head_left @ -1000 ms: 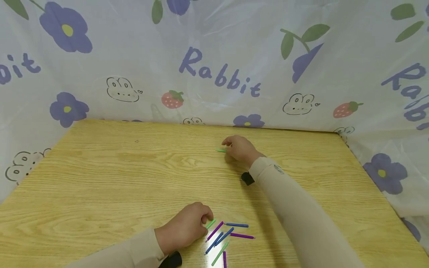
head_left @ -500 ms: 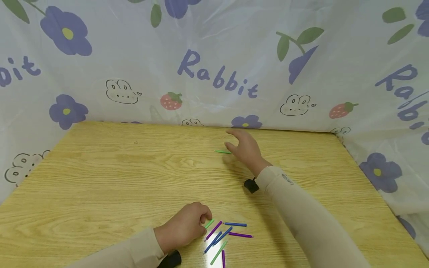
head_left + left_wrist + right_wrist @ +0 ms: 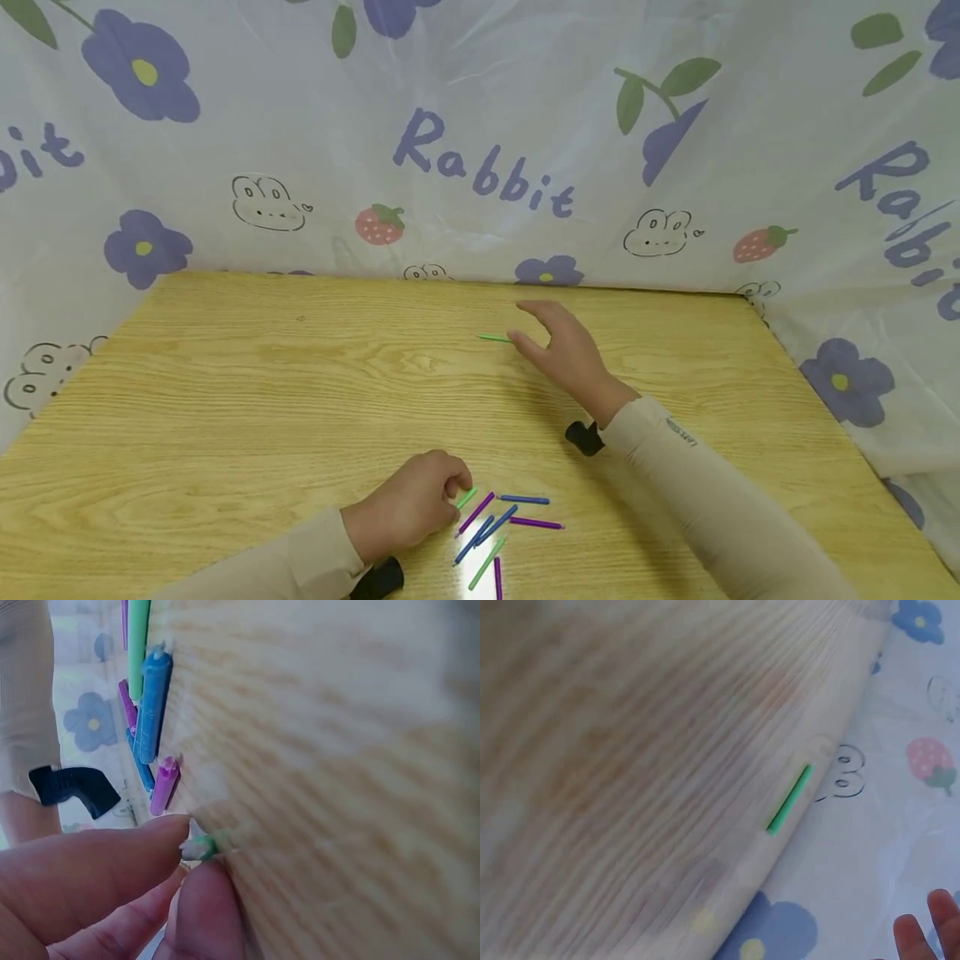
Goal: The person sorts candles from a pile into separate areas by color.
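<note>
In the head view, my left hand [image 3: 408, 508] rests low on the table and pinches a thin green candle [image 3: 467, 498] between thumb and finger. The left wrist view shows that green candle's pale wick end [image 3: 199, 847] poking out between the fingertips. Right beside this hand lies a loose group of thin candles, among them a purple one [image 3: 476, 514], a blue one [image 3: 525, 500] and a light green one [image 3: 487, 564]. Farther back, my right hand [image 3: 566, 350] is spread, its thumb near another green candle [image 3: 492, 337] lying on the table. The right hand holds nothing.
The wooden table [image 3: 247, 400] spans the view, bordered at back and sides by a white curtain [image 3: 480, 100] printed with flowers and rabbits. Black wrist cameras sit under both wrists, the right one [image 3: 585, 438] close over the table.
My right hand's fingers have spread apart, and the hand has drawn back to the right, leaving the far green candle lying on the table. The left hand has stayed in place.
</note>
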The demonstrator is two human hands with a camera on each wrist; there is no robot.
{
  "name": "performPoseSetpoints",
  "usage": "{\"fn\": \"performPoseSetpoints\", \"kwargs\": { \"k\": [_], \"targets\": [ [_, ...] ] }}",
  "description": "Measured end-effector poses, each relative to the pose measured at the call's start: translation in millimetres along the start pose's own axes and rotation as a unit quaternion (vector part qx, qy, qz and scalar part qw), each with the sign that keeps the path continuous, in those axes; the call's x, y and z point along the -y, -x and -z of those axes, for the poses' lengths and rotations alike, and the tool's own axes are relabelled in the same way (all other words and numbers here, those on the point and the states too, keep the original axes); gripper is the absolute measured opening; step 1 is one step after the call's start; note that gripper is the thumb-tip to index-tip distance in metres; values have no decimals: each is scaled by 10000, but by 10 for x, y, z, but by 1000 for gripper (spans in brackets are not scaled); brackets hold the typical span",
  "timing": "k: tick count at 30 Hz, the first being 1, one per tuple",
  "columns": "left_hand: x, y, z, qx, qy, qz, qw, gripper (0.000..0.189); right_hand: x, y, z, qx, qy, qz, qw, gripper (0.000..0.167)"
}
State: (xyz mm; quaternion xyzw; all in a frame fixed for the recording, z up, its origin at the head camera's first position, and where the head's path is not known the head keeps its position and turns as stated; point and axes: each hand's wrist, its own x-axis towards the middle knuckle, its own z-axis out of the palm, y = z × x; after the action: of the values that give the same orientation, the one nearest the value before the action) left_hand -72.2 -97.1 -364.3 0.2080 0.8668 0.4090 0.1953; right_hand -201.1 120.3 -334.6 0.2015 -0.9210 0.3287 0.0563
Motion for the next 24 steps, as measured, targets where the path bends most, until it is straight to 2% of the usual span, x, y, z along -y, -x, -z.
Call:
{"fn": "performPoseSetpoints", "kwargs": {
  "k": [10,18,24],
  "targets": [
    [-11,1,16,51,28,11,10000,24,138,242,57,182,-178,-39,9997,53],
    [-11,3,18,57,33,33,10000,24,180,430,37,172,-258,99,9995,50],
    [-22,13,12,45,80,93,9999,23,192,564,26,148,-539,201,9982,49]
  ]
}}
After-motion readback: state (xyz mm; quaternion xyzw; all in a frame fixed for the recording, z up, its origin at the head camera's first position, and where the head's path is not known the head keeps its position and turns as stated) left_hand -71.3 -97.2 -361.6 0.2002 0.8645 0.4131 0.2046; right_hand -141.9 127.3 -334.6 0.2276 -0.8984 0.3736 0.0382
